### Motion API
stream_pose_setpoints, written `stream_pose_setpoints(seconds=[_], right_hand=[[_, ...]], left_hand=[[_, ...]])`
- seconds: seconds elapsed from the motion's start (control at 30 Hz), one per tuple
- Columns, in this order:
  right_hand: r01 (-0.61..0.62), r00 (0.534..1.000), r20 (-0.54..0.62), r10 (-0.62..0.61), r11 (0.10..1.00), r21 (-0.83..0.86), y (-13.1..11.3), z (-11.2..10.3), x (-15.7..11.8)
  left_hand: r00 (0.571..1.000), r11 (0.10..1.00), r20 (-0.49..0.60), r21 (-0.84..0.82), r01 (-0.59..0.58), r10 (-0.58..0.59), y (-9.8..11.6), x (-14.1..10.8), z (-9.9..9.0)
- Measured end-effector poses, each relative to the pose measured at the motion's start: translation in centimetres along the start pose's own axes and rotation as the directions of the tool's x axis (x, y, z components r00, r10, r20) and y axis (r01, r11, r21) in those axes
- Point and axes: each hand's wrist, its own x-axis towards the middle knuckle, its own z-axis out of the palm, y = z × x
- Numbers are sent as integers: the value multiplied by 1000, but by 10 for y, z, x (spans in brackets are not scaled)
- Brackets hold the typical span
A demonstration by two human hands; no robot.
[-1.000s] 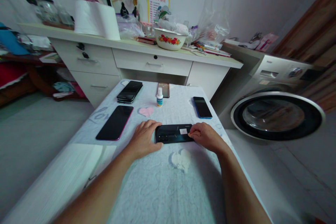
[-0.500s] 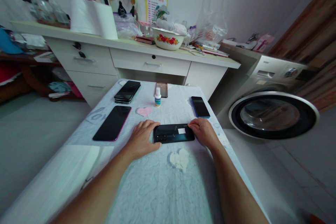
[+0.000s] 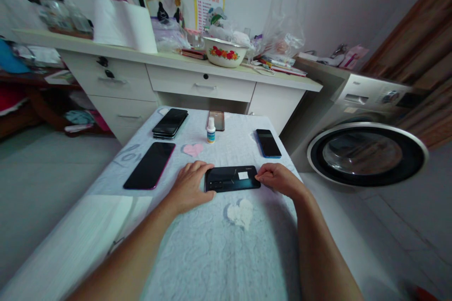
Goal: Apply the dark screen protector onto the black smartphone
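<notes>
A dark phone (image 3: 229, 182) lies back side up on the cloth-covered table (image 3: 219, 254), its cameras at the left and a white label near the right. My left hand (image 3: 192, 187) grips its left end between thumb and fingers. At the right end, my right hand (image 3: 278, 178) has its fingers pinched together against the phone's edge; whatever they may hold is too small to make out. Left of my left hand is a large phone with a pink edge (image 3: 150, 165). Beyond stands a small white bottle (image 3: 211, 130) with a blue label.
Stacked phones (image 3: 170, 123) lie at the table's far left, a blue-edged phone (image 3: 268, 143) at the right. A brownish case (image 3: 218, 120) is behind the bottle. Past the table stand a white desk (image 3: 201, 83) with a flowered bowl (image 3: 226, 52) and a washing machine (image 3: 356, 117).
My right hand has shifted from the phone's upper right corner down to the middle of its right edge, with the wrist turned outward. My left hand keeps its grip.
</notes>
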Motion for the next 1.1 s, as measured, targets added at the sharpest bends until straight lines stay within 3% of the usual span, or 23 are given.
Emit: stream_pose_setpoints(seconds=[0.17,0.37,0.47,0.57,0.83,0.97,1.1], right_hand=[[-13,1000,-16,12,999,-32,1,0,1],[31,959,-267,-91,975,-222,-5,12,13],[25,944,-311,-108,965,-260,-7,15,16],[23,962,-261,-83,974,-226,-5,13,13],[-21,999,32,24,996,-82,-6,-1,-5],[-41,994,98,49,996,-85,-6,-4,-10],[-16,996,84,30,988,-155,-14,-4,-12]], left_hand=[[1000,1000,8,0,7,-7,1,1,0],[1000,1000,10,8,8,-8,0,0,2],[1000,1000,12,10,8,-8,0,1,2],[1000,1000,12,6,11,-12,0,0,0],[1000,1000,21,8,19,-19,2,-1,-1],[1000,1000,6,9,17,-17,1,0,0],[1000,1000,6,19,16,-17,-1,0,1]])
